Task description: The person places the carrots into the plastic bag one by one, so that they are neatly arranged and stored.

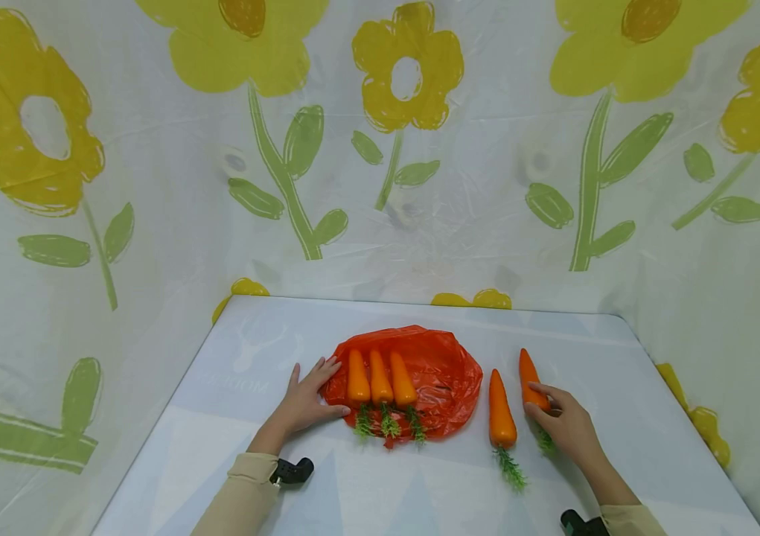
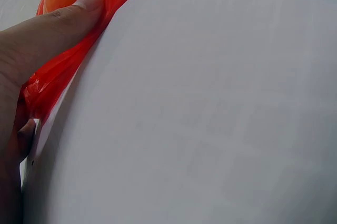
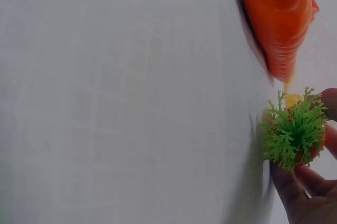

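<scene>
Rightmost carrot [image 1: 528,368] — fingers of the right hand [image 1: 571,426] pinch it; left hand [image 1: 304,402] — fingers spread — touches red bag [image 1: 449,380].

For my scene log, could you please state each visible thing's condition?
Red bag: crumpled, spread on the table
Three carrots: side by side on the bag
Loose carrot: on the table, untouched
Held carrot: gripped by the right hand
Left hand: fingers spread, touching the bag
Right hand: holding a carrot

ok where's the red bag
In the head view, the red bag lies on the table, under three carrots, the left hand at its left edge.
</scene>
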